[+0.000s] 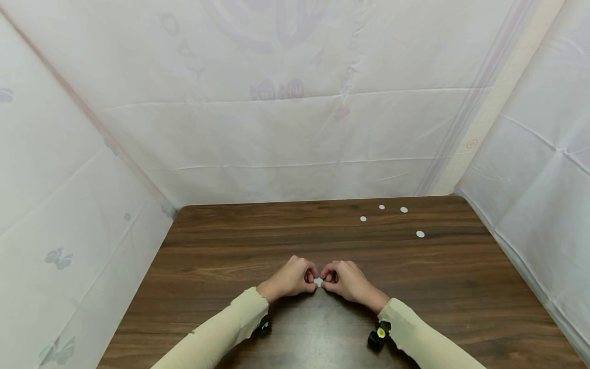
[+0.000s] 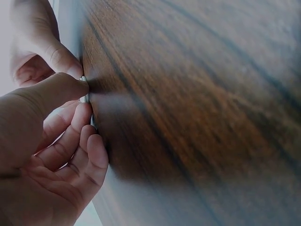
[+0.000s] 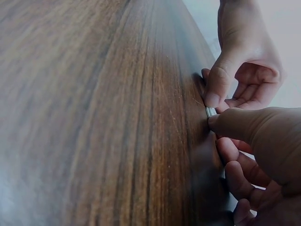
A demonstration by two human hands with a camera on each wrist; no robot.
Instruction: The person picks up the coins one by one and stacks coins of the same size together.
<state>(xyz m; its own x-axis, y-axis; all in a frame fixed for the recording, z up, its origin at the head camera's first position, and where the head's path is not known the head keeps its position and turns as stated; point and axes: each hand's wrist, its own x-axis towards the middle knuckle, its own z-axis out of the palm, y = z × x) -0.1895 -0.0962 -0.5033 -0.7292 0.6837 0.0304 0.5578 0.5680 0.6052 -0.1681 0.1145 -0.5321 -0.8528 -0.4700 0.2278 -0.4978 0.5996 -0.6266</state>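
Note:
Thumbs and fingertips of my left hand (image 1: 289, 278) and right hand (image 1: 349, 281) meet from either side over a small white disc-like piece (image 1: 318, 282) on the table. Seen edge-on in the right wrist view, that white piece (image 3: 210, 112) has thin layers, like flat discs stacked together. Each hand pinches its own side of it, low at the tabletop. In the left wrist view the thumb covers much of the white piece (image 2: 85, 98). The other fingers of both hands are curled, close to the wood.
Several flat white discs lie scattered toward the back right of the brown wooden table (image 1: 221, 241), among them a near one (image 1: 420, 234) and a left one (image 1: 363, 219). White cloth sheets (image 1: 295, 138) hang behind the table and along both sides.

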